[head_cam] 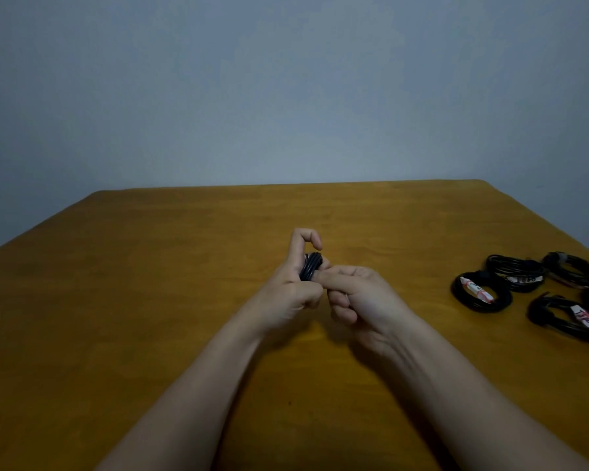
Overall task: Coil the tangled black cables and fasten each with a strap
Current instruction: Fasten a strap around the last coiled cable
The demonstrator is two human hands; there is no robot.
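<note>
A small coil of black cable (pixel 310 266) is held above the middle of the wooden table (pixel 150 266). My left hand (pixel 295 287) grips the coil, its forefinger hooked over the top. My right hand (pixel 357 297) meets it from the right, thumb and forefinger pinching the coil's lower edge. Most of the coil is hidden behind my fingers, and no strap on it shows.
At the right edge of the table lie several coiled black cables, each bound with a white labelled strap: one (pixel 480 294) nearest me, another (pixel 515 275) behind it, a third (pixel 572 317) by the edge. A grey wall stands behind the table.
</note>
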